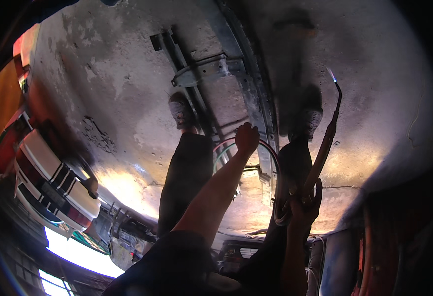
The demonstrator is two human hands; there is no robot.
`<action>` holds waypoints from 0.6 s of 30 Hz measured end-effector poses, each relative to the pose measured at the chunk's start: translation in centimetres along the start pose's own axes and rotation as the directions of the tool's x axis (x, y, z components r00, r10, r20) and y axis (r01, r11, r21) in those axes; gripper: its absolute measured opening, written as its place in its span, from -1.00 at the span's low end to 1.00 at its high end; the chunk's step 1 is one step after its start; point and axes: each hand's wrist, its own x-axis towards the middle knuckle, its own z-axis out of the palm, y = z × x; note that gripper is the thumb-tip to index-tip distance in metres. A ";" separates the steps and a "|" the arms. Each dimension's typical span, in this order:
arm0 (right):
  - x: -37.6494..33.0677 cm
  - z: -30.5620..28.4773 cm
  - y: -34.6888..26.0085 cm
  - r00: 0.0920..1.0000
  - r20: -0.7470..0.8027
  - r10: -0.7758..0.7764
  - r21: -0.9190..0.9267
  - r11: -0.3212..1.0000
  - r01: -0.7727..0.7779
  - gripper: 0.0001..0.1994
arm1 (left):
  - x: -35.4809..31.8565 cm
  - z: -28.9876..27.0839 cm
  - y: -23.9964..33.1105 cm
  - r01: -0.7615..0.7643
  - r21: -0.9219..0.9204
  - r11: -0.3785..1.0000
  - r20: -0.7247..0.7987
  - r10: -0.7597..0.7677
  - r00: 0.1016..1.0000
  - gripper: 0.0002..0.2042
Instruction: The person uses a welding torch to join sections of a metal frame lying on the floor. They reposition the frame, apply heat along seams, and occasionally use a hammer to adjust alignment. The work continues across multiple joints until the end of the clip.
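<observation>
My right hand (303, 209) grips the handle of a gas torch (327, 139), held upright at my right side. A small blue-white flame (332, 75) burns at the torch's bent tip, away from the metal. My left hand (247, 138) is closed in a fist above a long grey metal frame (250, 96) lying on the floor between my feet. Whatever the left fingers hold, if anything, is hidden. Red and green hoses (275, 155) curve past the left hand towards the torch handle.
A curved crosspiece (204, 70) joins the frame to a thinner rail. My shoes (179, 111) stand on either side on the stained concrete floor (122, 64). A white car with dark stripes (53, 172) is at the left. Coiled cable (256, 234) lies behind me.
</observation>
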 end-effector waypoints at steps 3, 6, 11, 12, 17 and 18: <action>0.3 0.0 2.1 0.971 -0.046 -0.234 -0.213 0.952 0.220 -0.15 | 1.2 1.0 3.3 0.204 -0.019 0.979 0.053 -0.203 0.978 -0.38; 1.8 0.2 0.6 0.871 0.024 -0.491 -0.296 0.829 0.475 -0.18 | 3.3 2.7 6.0 0.357 -0.120 0.926 0.086 -0.348 0.933 -0.12; 0.9 -1.1 -1.1 0.994 -0.018 -0.107 0.079 0.991 0.108 -0.27 | 3.8 8.3 10.1 0.577 -0.137 0.805 0.052 -0.576 0.816 0.38; 0.7 -1.4 -3.1 0.999 0.040 0.016 0.270 0.963 -0.027 -0.28 | 4.9 9.0 9.2 0.629 -0.120 0.768 0.014 -0.632 0.775 0.36; 2.3 -4.0 -5.2 0.972 0.221 0.084 0.398 0.902 -0.168 -0.31 | 7.2 11.1 10.1 0.764 -0.112 0.636 -0.156 -0.770 0.618 0.11; 2.5 -4.5 -5.0 0.972 0.225 0.063 0.408 0.900 -0.153 -0.31 | 7.2 11.4 9.7 0.766 -0.114 0.633 -0.196 -0.770 0.607 0.06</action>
